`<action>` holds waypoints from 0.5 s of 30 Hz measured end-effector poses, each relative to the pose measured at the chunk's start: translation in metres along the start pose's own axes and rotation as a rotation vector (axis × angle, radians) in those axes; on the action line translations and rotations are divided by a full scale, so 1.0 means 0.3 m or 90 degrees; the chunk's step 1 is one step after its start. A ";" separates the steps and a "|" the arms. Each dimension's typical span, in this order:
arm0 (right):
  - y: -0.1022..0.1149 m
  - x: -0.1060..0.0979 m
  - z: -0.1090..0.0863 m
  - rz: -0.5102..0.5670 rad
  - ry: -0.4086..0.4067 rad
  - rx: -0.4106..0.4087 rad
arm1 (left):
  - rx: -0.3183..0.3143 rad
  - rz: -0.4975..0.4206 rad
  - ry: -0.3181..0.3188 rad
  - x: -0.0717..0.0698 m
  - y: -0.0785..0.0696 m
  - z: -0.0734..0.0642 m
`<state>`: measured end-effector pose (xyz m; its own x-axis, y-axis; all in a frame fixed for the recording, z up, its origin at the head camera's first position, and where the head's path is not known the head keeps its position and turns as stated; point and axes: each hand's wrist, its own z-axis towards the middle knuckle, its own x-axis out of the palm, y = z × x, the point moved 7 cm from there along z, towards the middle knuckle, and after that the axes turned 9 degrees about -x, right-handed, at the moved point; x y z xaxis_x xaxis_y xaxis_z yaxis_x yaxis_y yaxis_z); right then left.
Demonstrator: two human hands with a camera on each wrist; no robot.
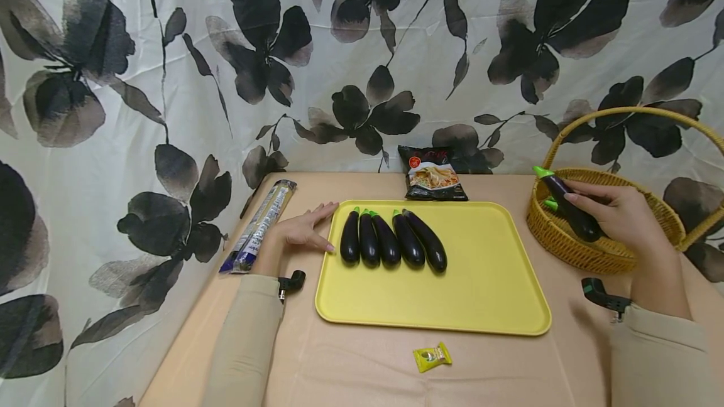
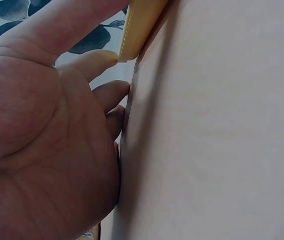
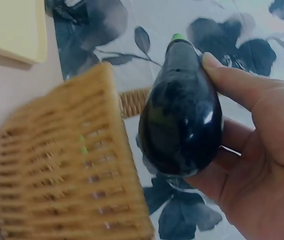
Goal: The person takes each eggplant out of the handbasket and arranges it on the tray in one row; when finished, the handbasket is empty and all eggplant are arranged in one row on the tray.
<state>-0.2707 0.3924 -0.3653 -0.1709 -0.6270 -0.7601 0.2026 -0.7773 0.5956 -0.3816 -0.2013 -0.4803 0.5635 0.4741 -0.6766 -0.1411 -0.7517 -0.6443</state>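
My right hand (image 1: 628, 215) grips a dark purple eggplant (image 1: 572, 209) with a green stem end, held over the wicker basket (image 1: 557, 247). In the right wrist view, thumb and fingers close around the sides of this eggplant (image 3: 181, 115). A green tip (image 1: 550, 204) shows inside the basket, partly behind the held eggplant. Several more eggplants (image 1: 387, 240) lie side by side on the left half of the yellow tray (image 1: 452, 300), stems toward the back. With fingers extended, my left hand (image 1: 302, 231) rests at the tray's left edge.
A long silver-and-blue packet (image 1: 259, 225) lies left of the tray, beside the left wrist. Behind the tray stands a black snack bag (image 1: 432, 174). In front of it is a small yellow wrapped packet (image 1: 432, 357). The basket's tall handle (image 1: 639, 110) arches over it. A floral curtain hangs behind.
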 end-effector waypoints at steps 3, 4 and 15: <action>0.029 0.025 0.009 0.010 0.006 -0.015 | 0.003 0.001 0.004 0.002 -0.001 -0.001; 0.039 0.032 0.012 0.013 0.006 -0.020 | 0.005 0.002 0.005 0.002 -0.002 -0.001; 0.144 0.123 0.043 -0.008 0.024 -0.070 | 0.001 0.001 0.005 -0.001 0.002 -0.001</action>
<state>-0.2806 0.3350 -0.3642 -0.1389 -0.6127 -0.7780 0.3056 -0.7738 0.5548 -0.3817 -0.2020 -0.4803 0.5696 0.4689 -0.6750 -0.1432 -0.7521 -0.6433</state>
